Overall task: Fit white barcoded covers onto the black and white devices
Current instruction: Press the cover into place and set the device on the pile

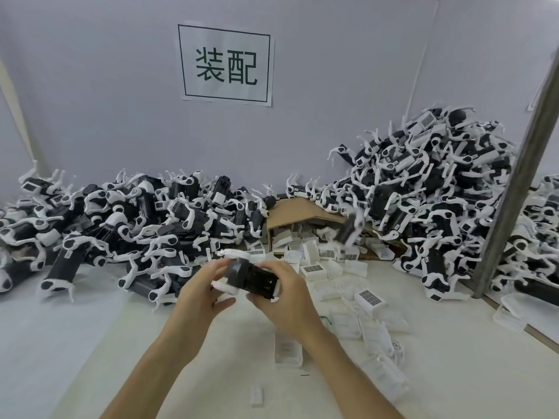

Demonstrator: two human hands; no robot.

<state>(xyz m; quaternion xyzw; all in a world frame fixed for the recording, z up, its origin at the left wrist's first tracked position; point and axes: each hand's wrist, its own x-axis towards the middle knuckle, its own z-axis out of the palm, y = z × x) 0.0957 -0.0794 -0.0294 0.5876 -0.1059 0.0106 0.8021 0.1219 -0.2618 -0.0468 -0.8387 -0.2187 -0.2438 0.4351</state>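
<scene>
Two bare forearms rise from the bottom of the frame and meet at centre around one device [253, 277], held just above the counter [90, 343]. Its dark body faces up, with a white part showing at its lower left end. The left hand [204, 287] grips the left end, its fingers [216, 269] curled narrowly over the top and the thumb lying loose below. The right hand [287, 297] wraps the right end, fingers closed snugly round it. Whether a cover already sits on this device cannot be told.

Loose white covers [369, 298] lie scattered at centre right, too many to count; several show a barcode panel face up. One more lies just under the right wrist, and a small white piece sits alone at lower centre. More covers spill from one tipped cardboard box [302, 217] at the back.

Black and white devices form two heaps, far too many to count: a low left pile [121, 219] across the middle left, and a taller right pile [423, 207] climbing the corner at the upper right.

The counter is pale and matte. A grey wall [90, 101] closes the back, bearing one paper sign [225, 63] with two printed characters in a frame. One metal post [520, 182] slants down the right edge.
</scene>
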